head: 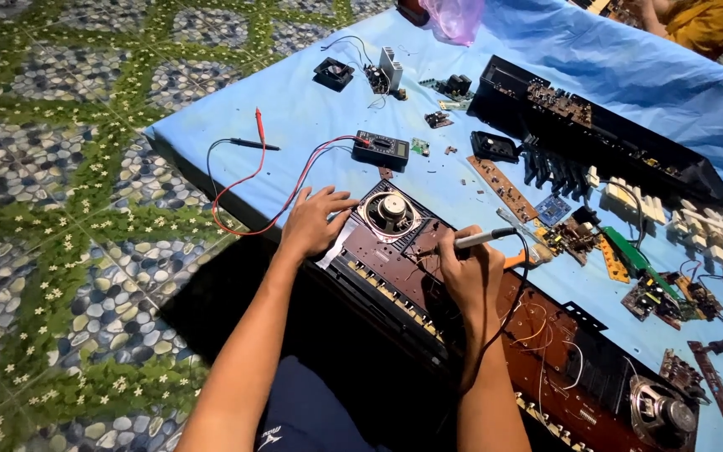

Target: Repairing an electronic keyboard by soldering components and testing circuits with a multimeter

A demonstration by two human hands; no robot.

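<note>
**Soldering inside an opened keyboard**

The right hand (472, 272) is clenched around a grey-handled soldering iron (485, 238), its tip angled down and left of the fingers toward the brown circuit board (395, 276) of the opened electronic keyboard casing (546, 351). The left hand (313, 222) grips nothing: it lies flat, fingers spread, pressing the casing's near end, with a round black speaker (389, 213) just beyond its fingertips. Farther past those fingertips sits a black multimeter (381, 151) with red and black probe leads (253, 142) (loose on the blue cloth (629, 67)). This looks like the soldering step itself; a steady tip and a braced board seem called for next.
</note>
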